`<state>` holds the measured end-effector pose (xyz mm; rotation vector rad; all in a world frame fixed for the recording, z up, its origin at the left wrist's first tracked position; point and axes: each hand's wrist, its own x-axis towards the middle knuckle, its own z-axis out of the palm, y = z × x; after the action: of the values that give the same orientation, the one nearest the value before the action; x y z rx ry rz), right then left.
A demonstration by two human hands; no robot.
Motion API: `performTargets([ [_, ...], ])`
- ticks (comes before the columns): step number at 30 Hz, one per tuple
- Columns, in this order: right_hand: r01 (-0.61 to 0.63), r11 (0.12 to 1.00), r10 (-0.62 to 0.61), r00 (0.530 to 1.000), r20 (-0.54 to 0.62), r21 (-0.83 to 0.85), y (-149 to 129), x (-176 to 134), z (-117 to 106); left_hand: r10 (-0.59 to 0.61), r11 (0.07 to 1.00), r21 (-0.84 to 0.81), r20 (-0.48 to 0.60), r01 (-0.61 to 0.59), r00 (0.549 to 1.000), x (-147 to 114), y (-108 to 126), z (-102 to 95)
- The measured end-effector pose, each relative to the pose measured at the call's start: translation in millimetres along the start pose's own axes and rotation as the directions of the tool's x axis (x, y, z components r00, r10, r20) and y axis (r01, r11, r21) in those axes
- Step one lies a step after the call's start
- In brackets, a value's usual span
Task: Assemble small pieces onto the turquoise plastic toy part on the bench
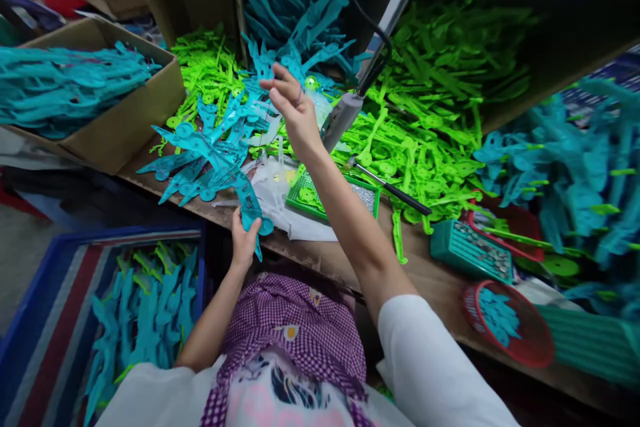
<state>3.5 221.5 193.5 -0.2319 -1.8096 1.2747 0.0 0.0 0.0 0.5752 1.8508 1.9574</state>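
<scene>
White sleeve (435, 347), workbench (330, 257) under bright pieces (217, 153)

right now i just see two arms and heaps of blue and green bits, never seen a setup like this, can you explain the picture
There is no robot here: the arms belong to a person wearing the camera on their head. It looks forward and down, so their apron shows at the bottom.

The left hand grips a blue plastic piece near the table's front edge. The right hand is raised over the table, fingers extended; I can't make out anything in it.

On the table are a heap of green pieces, a green tray with small silvery bits, and a black-handled tool. At left, a cardboard box holds more blue pieces.
</scene>
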Motion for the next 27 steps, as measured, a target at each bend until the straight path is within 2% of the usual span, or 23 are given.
performTargets([
  [1,0.065,0.997,-0.065,0.998,-0.026,-0.032,-6,4,1,0.013,1.0,-0.008,-0.004,-0.013,1.0,3,0,2.7],
  [3,0.119,0.991,-0.124,0.99,-0.067,-0.066,-19,3,0,0.032,0.999,-0.01,-0.012,-0.032,0.999,9,-2,6.1],
  [5,0.144,0.987,-0.149,0.986,-0.074,-0.068,-34,-16,-3,0.047,0.999,0.002,-0.032,-0.047,0.998,15,-4,6.0],
  [7,0.181,0.982,-0.181,0.983,-0.003,-0.051,-49,-53,-7,0.057,0.998,0.012,-0.05,-0.056,0.997,17,-5,1.3],
  [9,0.158,0.987,-0.153,0.969,0.194,-0.013,-56,-99,-7,0.063,0.998,0.011,-0.062,-0.062,0.996,16,-6,-7.9],
  [10,0.095,0.995,-0.092,0.949,0.301,0.004,-53,-122,-4,0.068,0.998,0.01,-0.076,-0.067,0.995,13,-6,-14.0],
  [11,-0.023,0.999,0.03,0.93,0.368,-0.025,-46,-142,0,0.073,0.997,0.01,-0.097,-0.073,0.993,10,-7,-20.7],
  [12,-0.185,0.977,0.211,0.906,0.368,-0.105,-35,-159,5,0.079,0.997,0.011,-0.127,-0.078,0.989,6,-7,-27.7],
  [14,-0.405,0.886,0.462,0.8,0.382,-0.225,-5,-179,18,0.095,0.995,0.031,-0.188,-0.09,0.978,-2,-10,-41.3],
  [15,-0.447,0.846,0.531,0.759,0.377,-0.292,11,-182,26,0.105,0.994,0.049,-0.21,-0.097,0.972,-6,-11,-47.2],
  [17,-0.435,0.795,0.586,0.731,0.35,-0.424,40,-178,40,0.121,0.99,0.094,-0.215,-0.102,0.969,-13,-14,-55.4],
  [19,-0.387,0.773,0.582,0.747,0.32,-0.502,58,-165,53,0.117,0.987,0.13,-0.19,-0.093,0.975,-18,-16,-57.5],
  [22,-0.349,0.798,0.495,0.845,0.204,-0.492,63,-144,67,0.1,0.985,0.153,-0.133,-0.079,0.986,-23,-15,-50.2],
  [24,-0.31,0.845,0.383,0.919,0.09,-0.435,52,-138,69,0.109,0.984,0.155,-0.104,-0.092,0.989,-25,-10,-43.5],
  [27,-0.204,0.929,0.22,0.975,0.018,-0.308,16,-157,55,0.142,0.977,0.172,-0.081,-0.127,0.987,-33,-2,-41.3],
])
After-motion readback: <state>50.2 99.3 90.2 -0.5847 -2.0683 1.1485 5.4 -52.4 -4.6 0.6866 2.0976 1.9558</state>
